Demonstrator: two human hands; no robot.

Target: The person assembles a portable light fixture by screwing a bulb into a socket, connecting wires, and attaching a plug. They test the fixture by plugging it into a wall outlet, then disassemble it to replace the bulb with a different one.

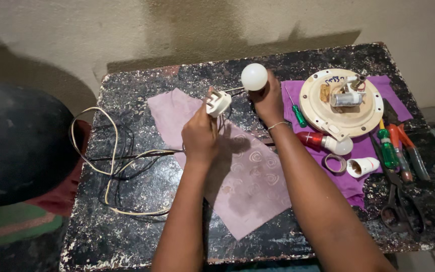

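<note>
My left hand is raised over the middle of the black table and grips a white three-pin plug with a thin cord running from it. My right hand holds the base of a white round bulb, which points up toward the far edge. Both hands are above a mauve patterned cloth. A cream cable and black wires loop over the table's left part.
On a purple cloth at right lie a round cream fitting plate, a red-based bulb, a white lamp cap, a tape ring, several screwdrivers and black scissors. A dark round object sits left of the table.
</note>
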